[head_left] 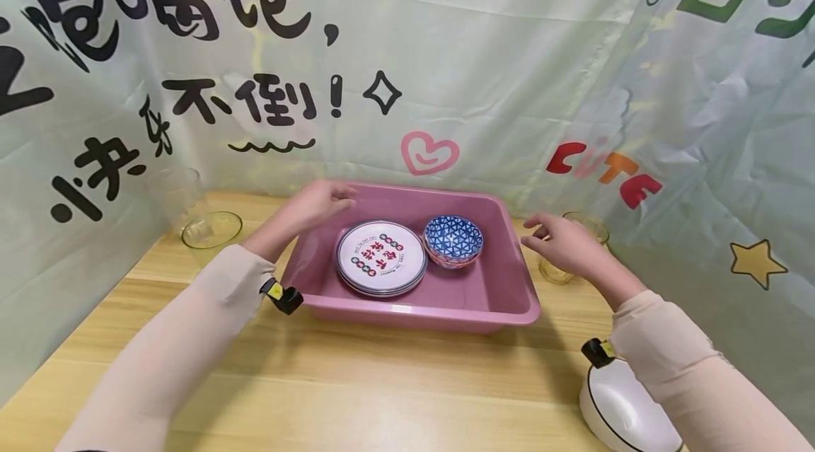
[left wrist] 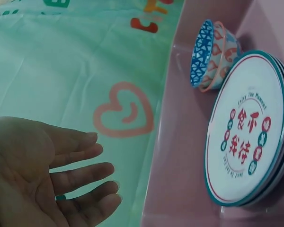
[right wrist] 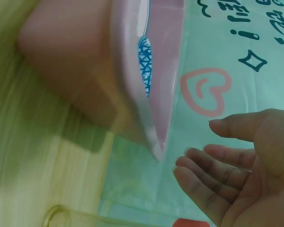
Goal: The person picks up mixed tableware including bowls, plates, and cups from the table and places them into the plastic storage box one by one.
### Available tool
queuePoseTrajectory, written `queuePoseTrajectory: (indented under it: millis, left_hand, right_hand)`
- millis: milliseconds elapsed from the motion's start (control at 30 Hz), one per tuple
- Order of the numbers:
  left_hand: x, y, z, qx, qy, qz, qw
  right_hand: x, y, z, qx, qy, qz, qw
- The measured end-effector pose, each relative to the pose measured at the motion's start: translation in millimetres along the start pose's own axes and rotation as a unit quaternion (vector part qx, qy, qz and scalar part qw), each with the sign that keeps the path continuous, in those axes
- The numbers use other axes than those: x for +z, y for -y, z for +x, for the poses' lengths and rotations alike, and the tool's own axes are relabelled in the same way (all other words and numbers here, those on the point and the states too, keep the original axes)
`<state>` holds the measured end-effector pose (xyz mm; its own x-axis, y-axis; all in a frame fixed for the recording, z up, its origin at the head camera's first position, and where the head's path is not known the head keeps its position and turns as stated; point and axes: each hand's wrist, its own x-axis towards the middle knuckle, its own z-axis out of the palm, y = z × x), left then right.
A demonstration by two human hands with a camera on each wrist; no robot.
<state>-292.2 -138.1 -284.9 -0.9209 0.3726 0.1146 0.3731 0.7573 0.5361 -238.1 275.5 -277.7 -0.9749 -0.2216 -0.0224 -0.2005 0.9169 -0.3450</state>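
Note:
A pink plastic basin (head_left: 407, 316) stands on the wooden table. Inside it, a stack of several white plates (head_left: 380, 257) with red lettering lies left of a blue-patterned bowl (head_left: 453, 238), which sits nested in an orange-patterned bowl (left wrist: 217, 61). My left hand (head_left: 317, 203) hovers at the basin's back left corner, holding nothing, its fingers loosely extended in the left wrist view. Just off the basin's right rim is my right hand (head_left: 563, 243), with nothing in its grasp and its fingers slightly bent in the right wrist view.
A greenish glass (head_left: 212, 231) stands at the left beside a tall clear glass (head_left: 181, 201). Partly behind my right hand is a yellowish glass (head_left: 555, 271). A white bowl with a dark rim (head_left: 627, 406) sits front right, under my right forearm. Printed cloth (head_left: 484, 70) hangs around the table (head_left: 382, 388).

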Motion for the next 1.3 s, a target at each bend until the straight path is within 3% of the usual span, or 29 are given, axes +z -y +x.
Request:
queuePoseTrajectory:
  millis: [167,367,733,900,1067,1300]
  left_hand:
    - [-2.8,14.9,-12.3,0.0,-0.014,-0.028,0.9995]
    - [-0.3,33.9,-24.2,-0.024,-0.035,-0.071,0.9966]
    - [10.1,67.6,-40.3,-0.067,-0.048,-0.196,0.9771]
    - [18.1,80.6,-44.7,-0.071,-0.04,-0.253,0.9639]
    - [25.5,90.5,-46.7,-0.081,-0.022,-0.322,0.9431]
    - [34.3,106.8,-51.1,-0.096,0.003,-0.384,0.9185]
  right_hand:
    - [-1.1,-10.1,-15.5,-0.011,0.001,-0.006,0.9999]
    - [-3.2,-25.7,-28.9,-0.02,-0.011,-0.01,0.9997]
    - [-1.6,-51.4,-53.9,-0.008,0.002,-0.001,1.0]
    - [3.2,-58.6,-65.2,-0.014,0.013,0.005,0.9998]
    - [7.1,-68.2,-77.0,-0.025,0.027,0.005,0.9993]
    - [13.0,-89.0,-93.6,-0.035,0.058,0.021,0.9975]
